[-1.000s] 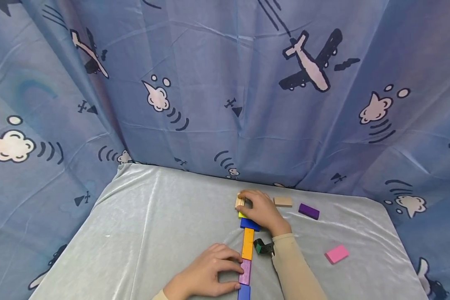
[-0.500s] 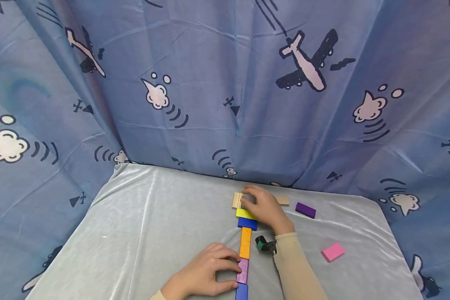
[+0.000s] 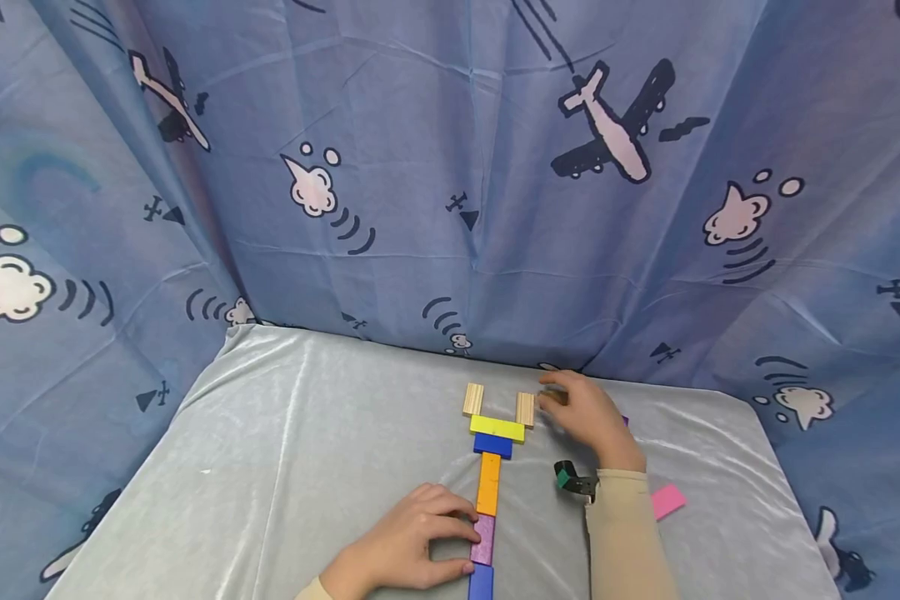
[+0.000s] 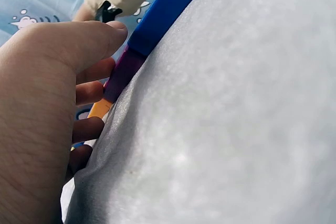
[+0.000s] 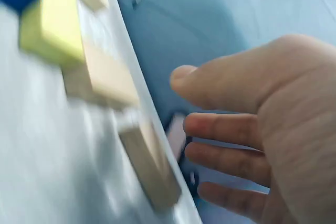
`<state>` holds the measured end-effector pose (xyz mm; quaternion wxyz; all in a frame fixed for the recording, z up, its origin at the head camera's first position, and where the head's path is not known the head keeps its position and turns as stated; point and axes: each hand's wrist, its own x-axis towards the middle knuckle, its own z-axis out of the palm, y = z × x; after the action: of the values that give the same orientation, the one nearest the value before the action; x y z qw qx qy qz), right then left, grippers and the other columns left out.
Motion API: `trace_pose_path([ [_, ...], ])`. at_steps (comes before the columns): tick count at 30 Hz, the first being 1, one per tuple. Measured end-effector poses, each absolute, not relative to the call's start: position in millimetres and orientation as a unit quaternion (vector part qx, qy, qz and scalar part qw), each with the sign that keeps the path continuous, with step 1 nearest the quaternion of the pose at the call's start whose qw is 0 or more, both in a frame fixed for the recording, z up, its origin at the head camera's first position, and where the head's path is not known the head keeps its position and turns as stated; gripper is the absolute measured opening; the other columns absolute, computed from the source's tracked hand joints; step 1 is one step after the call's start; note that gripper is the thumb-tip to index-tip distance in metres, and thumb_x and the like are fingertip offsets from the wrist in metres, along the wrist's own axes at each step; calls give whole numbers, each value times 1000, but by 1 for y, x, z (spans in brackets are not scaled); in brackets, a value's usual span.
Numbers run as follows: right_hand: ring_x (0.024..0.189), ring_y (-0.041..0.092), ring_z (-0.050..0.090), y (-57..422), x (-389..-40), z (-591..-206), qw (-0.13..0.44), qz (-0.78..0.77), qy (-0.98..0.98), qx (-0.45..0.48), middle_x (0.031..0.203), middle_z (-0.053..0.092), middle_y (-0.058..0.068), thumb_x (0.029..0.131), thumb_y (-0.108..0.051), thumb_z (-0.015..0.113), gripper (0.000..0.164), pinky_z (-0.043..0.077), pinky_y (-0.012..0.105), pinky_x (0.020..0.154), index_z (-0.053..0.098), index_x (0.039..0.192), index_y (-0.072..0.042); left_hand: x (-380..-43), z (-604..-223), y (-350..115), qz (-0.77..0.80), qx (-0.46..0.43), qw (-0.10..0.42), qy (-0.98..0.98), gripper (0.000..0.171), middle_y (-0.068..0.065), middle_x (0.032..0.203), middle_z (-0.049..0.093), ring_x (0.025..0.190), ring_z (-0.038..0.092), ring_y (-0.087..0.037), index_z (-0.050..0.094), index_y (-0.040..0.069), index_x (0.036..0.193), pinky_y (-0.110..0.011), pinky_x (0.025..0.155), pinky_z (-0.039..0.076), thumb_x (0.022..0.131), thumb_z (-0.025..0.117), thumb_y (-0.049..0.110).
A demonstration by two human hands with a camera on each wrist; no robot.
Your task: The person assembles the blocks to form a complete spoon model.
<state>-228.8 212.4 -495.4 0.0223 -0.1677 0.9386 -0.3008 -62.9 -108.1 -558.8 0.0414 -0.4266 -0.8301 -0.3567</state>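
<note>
A row of wooden blocks runs up the cloth: a blue block [image 3: 482,582], a purple block [image 3: 483,540], an orange block [image 3: 488,483], a dark blue block [image 3: 492,445] and a crosswise yellow block [image 3: 497,428]. Plain wood blocks stand off its two ends, the left one [image 3: 473,398] and the right one [image 3: 525,409]. My left hand [image 3: 423,540] lies beside the row, fingertips at the purple block and thumb by the blue. Just right of the right plain block, my right hand [image 3: 588,414] hovers with fingers apart, holding nothing. Below its fingers lies a loose plain block [image 5: 149,167], mostly hidden in the head view.
A pink block [image 3: 667,502] lies to the right, partly behind the right sleeve [image 3: 630,533]. Only a corner of a dark purple block [image 3: 626,421] shows past the right hand. A blue printed curtain [image 3: 390,167] hangs behind the grey cloth [image 3: 330,433].
My right hand has moved from the plain blocks at the yellow block's ends rightward, over the loose plain block. The right-end plain block now shows. My left hand stays put.
</note>
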Motion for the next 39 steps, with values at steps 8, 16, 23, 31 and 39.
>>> trace_pose_path([
  [8, 127, 46, 64, 259, -226, -501, 31, -309, 943, -124, 142, 67, 24, 102, -22, 77, 45, 51, 65, 104, 69, 142, -2, -62, -557, -108, -356, -429, 49, -829, 26, 14, 134, 68, 126, 58, -3, 82, 29, 118, -29, 110, 47, 103, 74, 50],
  [16, 117, 43, 67, 289, -218, -505, 39, -340, 933, -110, 129, 71, 25, 93, -7, 81, 37, 52, 62, 101, 74, 128, 3, -62, -558, -109, -361, -433, 53, -825, 26, 14, 135, 68, 124, 59, -4, 81, 28, 119, -30, 108, 48, 103, 74, 48],
  [23, 112, 42, 65, 303, -214, -504, 57, -336, 936, -82, 124, 72, 24, 91, -3, 79, 28, 51, 60, 97, 76, 119, 0, -62, -559, -108, -363, -428, 47, -827, 25, 14, 135, 68, 125, 58, -4, 81, 29, 120, -30, 109, 47, 103, 75, 47],
  [31, 113, 43, 66, 305, -214, -506, 66, -334, 937, -77, 126, 72, 25, 91, -4, 81, 28, 50, 63, 99, 77, 119, 0, -62, -559, -107, -360, -429, 50, -827, 26, 14, 135, 68, 124, 59, -4, 81, 29, 119, -30, 108, 48, 102, 76, 47],
  [39, 113, 43, 65, 306, -213, -507, 64, -338, 936, -73, 127, 72, 26, 92, -3, 79, 29, 49, 64, 100, 76, 121, 0, -62, -558, -107, -363, -420, 32, -831, 26, 16, 135, 68, 125, 58, -2, 82, 30, 119, -29, 109, 47, 102, 75, 49],
])
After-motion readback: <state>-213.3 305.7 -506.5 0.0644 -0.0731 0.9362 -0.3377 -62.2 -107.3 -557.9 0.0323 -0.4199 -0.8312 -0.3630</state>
